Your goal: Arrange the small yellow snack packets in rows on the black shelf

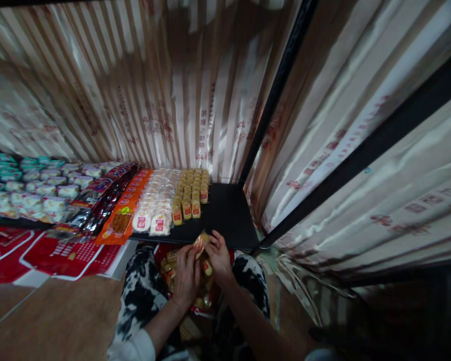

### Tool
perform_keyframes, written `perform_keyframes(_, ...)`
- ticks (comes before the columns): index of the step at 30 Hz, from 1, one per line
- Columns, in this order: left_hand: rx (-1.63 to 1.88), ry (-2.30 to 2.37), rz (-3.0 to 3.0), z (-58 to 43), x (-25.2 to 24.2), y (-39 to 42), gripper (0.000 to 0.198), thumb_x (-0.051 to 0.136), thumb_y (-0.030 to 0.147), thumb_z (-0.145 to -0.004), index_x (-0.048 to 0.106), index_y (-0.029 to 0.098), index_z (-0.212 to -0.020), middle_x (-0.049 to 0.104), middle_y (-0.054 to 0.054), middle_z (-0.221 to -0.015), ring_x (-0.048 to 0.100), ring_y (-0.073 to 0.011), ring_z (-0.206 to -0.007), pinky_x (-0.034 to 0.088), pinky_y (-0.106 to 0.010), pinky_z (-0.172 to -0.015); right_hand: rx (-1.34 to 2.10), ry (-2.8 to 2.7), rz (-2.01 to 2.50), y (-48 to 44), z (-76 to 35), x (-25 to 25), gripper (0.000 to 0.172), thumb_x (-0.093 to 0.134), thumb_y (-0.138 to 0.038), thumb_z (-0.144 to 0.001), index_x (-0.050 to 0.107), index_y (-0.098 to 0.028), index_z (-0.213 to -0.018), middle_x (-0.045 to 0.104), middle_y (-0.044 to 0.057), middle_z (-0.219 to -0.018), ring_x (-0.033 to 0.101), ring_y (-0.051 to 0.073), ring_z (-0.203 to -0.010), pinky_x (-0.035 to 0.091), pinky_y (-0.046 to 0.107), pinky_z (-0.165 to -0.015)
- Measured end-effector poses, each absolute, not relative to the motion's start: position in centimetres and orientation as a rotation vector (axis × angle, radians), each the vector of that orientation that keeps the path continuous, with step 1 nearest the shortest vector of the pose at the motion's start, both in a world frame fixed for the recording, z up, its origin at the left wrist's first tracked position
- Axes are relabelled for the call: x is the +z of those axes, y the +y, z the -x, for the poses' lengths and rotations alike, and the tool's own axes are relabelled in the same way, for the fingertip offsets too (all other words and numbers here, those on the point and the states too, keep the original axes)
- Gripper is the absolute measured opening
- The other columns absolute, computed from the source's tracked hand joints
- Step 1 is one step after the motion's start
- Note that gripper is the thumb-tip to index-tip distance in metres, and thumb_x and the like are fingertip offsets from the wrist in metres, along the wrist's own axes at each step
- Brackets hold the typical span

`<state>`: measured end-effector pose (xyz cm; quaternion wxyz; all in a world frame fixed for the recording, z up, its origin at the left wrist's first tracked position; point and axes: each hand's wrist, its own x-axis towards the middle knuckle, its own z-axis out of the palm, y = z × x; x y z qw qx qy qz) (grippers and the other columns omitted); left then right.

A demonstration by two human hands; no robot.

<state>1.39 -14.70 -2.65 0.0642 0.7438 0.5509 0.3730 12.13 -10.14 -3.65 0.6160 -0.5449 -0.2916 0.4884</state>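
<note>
Between my two hands is a small wrapped snack cake (pixel 200 243) in clear and gold wrapping. My left hand (pixel 187 273) is closed on its left side, and my right hand (pixel 218 256) pinches its right side. Below them, between my knees, sits a red container (pixel 158 254) full of similar wrapped snack cakes (pixel 207 268). Just ahead, on the black shelf (pixel 225 215), stand rows of the same gold snack cakes (pixel 191 193). My forearms hide part of the container.
Left of the gold rows lie white wrapped packs (pixel 154 200), an orange snack bag (pixel 122 215), dark bags (pixel 97 200) and many white-and-green packs (pixel 41 188). Pleated printed curtains (pixel 195 100) hang behind. A black post (pixel 270 95) rises at the shelf's right corner. Red printed cartons (pixel 60 255) lie lower left.
</note>
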Motion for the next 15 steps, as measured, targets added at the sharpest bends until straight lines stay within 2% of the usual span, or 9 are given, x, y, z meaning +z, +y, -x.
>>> perform_keyframes(2,1.160,1.640,-2.249,-2.2,-2.5,-14.0,0.040,0.037,0.012,-0.084,0.043,0.018,-0.123,0.044,-0.012,-0.118,0.042,-0.0205,-0.114,0.041,-0.038,-0.096,1.157,-0.672,1.216,-9.7,-12.6,-3.0,0.053,0.068,-0.035,-0.061,0.048,-0.022,-0.108,0.066,0.007,-0.097,0.065,0.020,-0.085,0.053,0.035,-0.076)
perform_keyframes(6,1.182,1.595,-2.219,-4.0,-2.6,-12.6,0.045,0.035,0.010,-0.083,0.040,0.017,-0.127,0.041,-0.013,-0.122,0.038,-0.0211,-0.120,0.039,-0.041,-0.098,1.228,-0.721,1.130,-8.7,-13.5,-2.3,0.044,0.068,-0.036,-0.063,0.053,-0.020,-0.101,0.068,0.007,-0.093,0.066,0.020,-0.082,0.053,0.035,-0.076)
perform_keyframes(10,1.130,1.560,-2.186,-5.4,-2.3,-10.9,0.049,0.036,0.007,-0.079,0.041,0.014,-0.127,0.041,-0.015,-0.125,0.035,-0.0228,-0.123,0.036,-0.044,-0.101,1.109,-0.782,1.156,-6.7,-14.7,-2.1,0.038,0.067,-0.034,-0.063,0.056,-0.019,-0.097,0.068,0.007,-0.088,0.066,0.019,-0.079,0.053,0.035,-0.077)
perform_keyframes(15,1.078,1.525,-2.084,-6.7,-1.3,-8.2,0.058,0.039,0.005,-0.072,0.041,0.013,-0.129,0.045,-0.014,-0.128,0.036,-0.0226,-0.123,0.033,-0.043,-0.105,0.996,-0.919,1.199,-2.8,-15.9,-2.2,0.035,0.060,-0.029,-0.067,0.056,-0.019,-0.100,0.067,0.007,-0.092,0.064,0.017,-0.082,0.052,0.033,-0.077)
